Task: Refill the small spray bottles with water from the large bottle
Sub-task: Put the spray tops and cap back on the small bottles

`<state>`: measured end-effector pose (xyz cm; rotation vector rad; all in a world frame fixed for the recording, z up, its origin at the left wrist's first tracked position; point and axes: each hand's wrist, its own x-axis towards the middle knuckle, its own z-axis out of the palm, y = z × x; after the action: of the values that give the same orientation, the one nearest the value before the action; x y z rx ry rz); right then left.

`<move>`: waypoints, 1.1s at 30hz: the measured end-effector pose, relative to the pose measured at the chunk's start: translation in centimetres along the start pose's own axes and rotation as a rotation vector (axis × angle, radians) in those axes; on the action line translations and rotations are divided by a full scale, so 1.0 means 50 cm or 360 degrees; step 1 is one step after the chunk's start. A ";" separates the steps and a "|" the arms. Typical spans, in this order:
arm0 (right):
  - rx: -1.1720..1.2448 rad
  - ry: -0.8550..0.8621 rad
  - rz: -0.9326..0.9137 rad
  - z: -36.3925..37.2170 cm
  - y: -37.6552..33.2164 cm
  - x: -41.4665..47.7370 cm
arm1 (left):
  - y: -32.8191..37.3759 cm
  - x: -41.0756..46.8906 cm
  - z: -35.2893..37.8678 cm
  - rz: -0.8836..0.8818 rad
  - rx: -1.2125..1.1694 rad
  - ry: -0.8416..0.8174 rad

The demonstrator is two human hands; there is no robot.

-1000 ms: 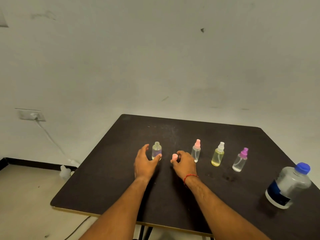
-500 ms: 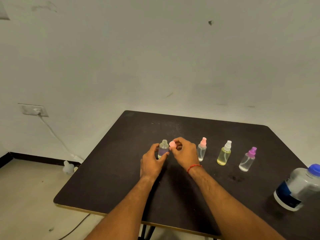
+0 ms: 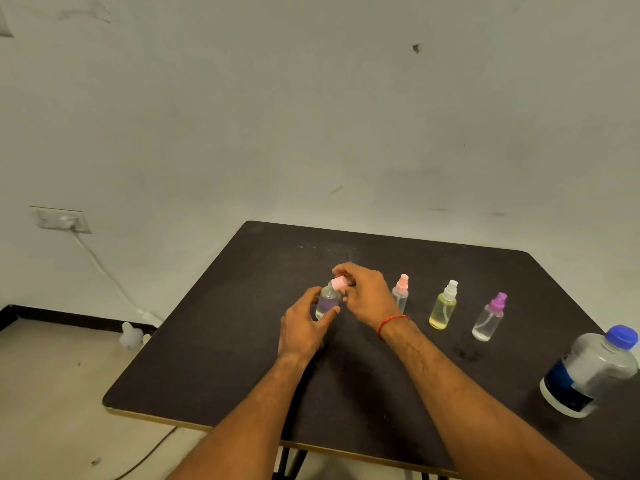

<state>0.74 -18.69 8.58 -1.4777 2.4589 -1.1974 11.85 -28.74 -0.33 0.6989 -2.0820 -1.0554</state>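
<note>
The large bottle (image 3: 588, 372) sits at the near right of the tabletop (image 3: 225, 368), blue lid on. Farther in, the left hand (image 3: 303, 327) has its grip curled round a small bottle (image 3: 327, 303) standing on the tabletop. The right hand (image 3: 367, 296) pinches a pink cap (image 3: 338, 284), tilted, at the bottle's mouth. To the right stand a pink sprayer (image 3: 400, 296), a yellow sprayer (image 3: 443, 308) and a purple sprayer (image 3: 488, 320).

Small bottle (image 3: 327, 299) base partly hidden by left hand (image 3: 301, 329).
</note>
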 end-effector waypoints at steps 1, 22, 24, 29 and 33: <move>0.0012 -0.0004 0.0004 -0.001 -0.001 0.001 | 0.000 0.000 0.000 -0.0002 -0.0001 -0.0003; -0.0209 -0.0195 0.0029 -0.013 -0.021 0.035 | -0.006 0.001 0.005 0.0000 0.0005 -0.0032; -0.0214 -0.0146 0.0116 -0.008 -0.018 0.035 | -0.006 0.001 0.006 -0.0008 0.0004 -0.0029; -0.0178 -0.0054 0.0190 0.004 -0.016 0.026 | -0.006 0.001 0.007 -0.0026 0.0015 -0.0035; 0.0127 -0.0007 0.0044 0.009 -0.008 0.007 | -0.007 0.001 0.004 -0.0016 0.0014 -0.0035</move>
<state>1.04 -19.31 8.63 -1.4202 2.3903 -1.2699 11.71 -28.85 -0.68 0.7059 -2.1049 -1.0645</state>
